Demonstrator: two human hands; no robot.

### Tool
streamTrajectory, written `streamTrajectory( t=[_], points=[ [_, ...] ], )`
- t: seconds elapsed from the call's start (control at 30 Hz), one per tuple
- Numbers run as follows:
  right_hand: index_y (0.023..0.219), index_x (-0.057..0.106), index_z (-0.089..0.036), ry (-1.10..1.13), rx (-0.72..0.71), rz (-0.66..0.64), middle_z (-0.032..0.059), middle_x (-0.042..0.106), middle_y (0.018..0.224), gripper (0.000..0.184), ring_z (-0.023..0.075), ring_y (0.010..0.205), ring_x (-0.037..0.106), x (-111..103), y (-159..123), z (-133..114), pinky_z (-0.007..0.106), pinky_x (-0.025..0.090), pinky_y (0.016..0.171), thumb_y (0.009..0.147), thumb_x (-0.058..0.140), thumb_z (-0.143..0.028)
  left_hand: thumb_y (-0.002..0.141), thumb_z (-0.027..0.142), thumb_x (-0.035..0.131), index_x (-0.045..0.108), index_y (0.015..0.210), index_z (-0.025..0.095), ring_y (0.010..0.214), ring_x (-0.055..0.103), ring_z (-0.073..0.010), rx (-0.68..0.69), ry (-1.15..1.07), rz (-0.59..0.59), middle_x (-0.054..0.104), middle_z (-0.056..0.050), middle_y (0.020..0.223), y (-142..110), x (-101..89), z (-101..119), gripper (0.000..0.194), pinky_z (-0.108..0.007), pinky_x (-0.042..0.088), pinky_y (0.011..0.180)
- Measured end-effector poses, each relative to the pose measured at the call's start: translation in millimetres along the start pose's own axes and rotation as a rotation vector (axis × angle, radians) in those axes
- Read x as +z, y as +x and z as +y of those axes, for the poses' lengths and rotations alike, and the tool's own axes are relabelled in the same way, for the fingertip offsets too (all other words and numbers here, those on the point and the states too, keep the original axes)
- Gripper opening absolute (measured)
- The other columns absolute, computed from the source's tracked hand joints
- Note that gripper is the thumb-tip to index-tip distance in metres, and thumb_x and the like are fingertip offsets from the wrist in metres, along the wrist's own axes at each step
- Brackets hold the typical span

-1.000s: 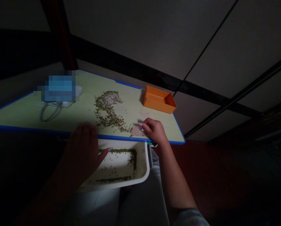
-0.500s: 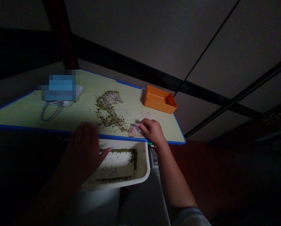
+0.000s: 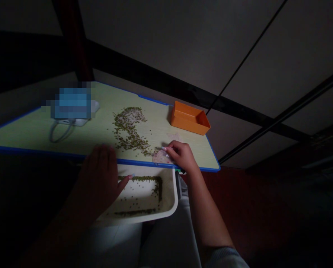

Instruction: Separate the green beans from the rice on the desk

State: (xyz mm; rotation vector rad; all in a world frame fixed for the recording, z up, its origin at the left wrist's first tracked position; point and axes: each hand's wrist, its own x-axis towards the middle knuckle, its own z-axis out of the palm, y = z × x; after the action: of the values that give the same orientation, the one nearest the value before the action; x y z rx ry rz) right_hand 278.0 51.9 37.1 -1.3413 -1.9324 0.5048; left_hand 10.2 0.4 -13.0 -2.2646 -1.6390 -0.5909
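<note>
My right hand (image 3: 182,153) is over the near right part of the table (image 3: 105,100), thumb and fingertips pinched together. What sits between them is too small to make out. Beside and under it lies a thin pale patch of grains (image 3: 160,157). To its left spreads a heap of small green beans (image 3: 130,139), mixed with whitish grains toward the far end. My left hand (image 3: 101,171) rests on the table's near edge, fingers flat and thumb stretched out over a white basin (image 3: 174,201). More green beans (image 3: 144,178) line the basin's inside edges.
At the far right of the table stands an orange box (image 3: 184,121). A pale device with a cable (image 3: 53,134), partly blurred out, is at the left. Cabinet panels (image 3: 166,48) rise behind the table, whose rim is blue.
My right hand moved slightly left toward the beans, then a little back to the right, fingers still pinched. My left hand and the basin have stayed in place.
</note>
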Motion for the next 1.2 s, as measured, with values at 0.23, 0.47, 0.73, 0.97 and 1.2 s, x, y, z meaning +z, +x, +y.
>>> streamTrajectory(
  t=[0.23, 0.47, 0.73, 0.97, 1.2],
  points=[
    [0.064, 0.051, -0.021, 0.215, 0.139, 0.217, -0.0048, 0.046, 0.055, 0.037, 0.0100, 0.051, 0.041, 0, 0, 7, 0.023, 0.032, 0.051, 0.082, 0.059, -0.052, 0.084, 0.053, 0.040, 0.021, 0.143, -0.008, 0.141, 0.031, -0.0492, 0.009, 0.006, 0.014, 0.039, -0.040, 0.142, 0, 0.0, 0, 0.087, -0.060, 0.033, 0.112],
    [0.066, 0.055, -0.020, 0.107, 0.074, 0.068, -0.0039, 0.050, 0.056, 0.035, 0.0104, 0.053, 0.043, 0, -2, 3, 0.023, 0.032, 0.053, 0.084, 0.059, -0.049, 0.083, 0.052, 0.041, 0.018, 0.144, -0.007, 0.141, 0.030, -0.0499, 0.014, 0.007, 0.015, 0.037, -0.039, 0.143, -1, 0.7, 0, 0.088, -0.060, 0.033, 0.112],
    [0.068, 0.057, -0.021, -0.178, 0.123, 0.143, -0.0020, 0.056, 0.058, 0.033, 0.0122, 0.055, 0.047, -1, 0, 1, 0.024, 0.029, 0.055, 0.088, 0.056, -0.047, 0.084, 0.053, 0.041, 0.008, 0.147, -0.004, 0.143, 0.028, -0.0489, 0.014, -0.005, 0.016, 0.035, -0.038, 0.146, -1, 2.4, -1, 0.091, -0.061, 0.031, 0.113],
    [0.065, 0.053, -0.021, -0.043, 0.186, 0.289, -0.0039, 0.052, 0.056, 0.033, 0.0111, 0.053, 0.043, 0, -1, 6, 0.024, 0.029, 0.054, 0.085, 0.057, -0.046, 0.083, 0.052, 0.042, 0.013, 0.145, -0.007, 0.141, 0.031, -0.0501, 0.036, 0.009, 0.035, 0.039, -0.040, 0.142, -1, 0.9, -2, 0.090, -0.061, 0.034, 0.110],
    [0.064, 0.050, -0.022, 0.039, 0.247, 0.364, -0.0050, 0.049, 0.055, 0.037, 0.0106, 0.052, 0.041, 1, 0, 14, 0.023, 0.029, 0.051, 0.084, 0.057, -0.051, 0.084, 0.051, 0.042, 0.008, 0.148, -0.002, 0.144, 0.027, -0.0480, 0.020, -0.026, 0.031, 0.036, -0.038, 0.146, -2, 1.7, -2, 0.090, -0.061, 0.034, 0.111]
  ],
)
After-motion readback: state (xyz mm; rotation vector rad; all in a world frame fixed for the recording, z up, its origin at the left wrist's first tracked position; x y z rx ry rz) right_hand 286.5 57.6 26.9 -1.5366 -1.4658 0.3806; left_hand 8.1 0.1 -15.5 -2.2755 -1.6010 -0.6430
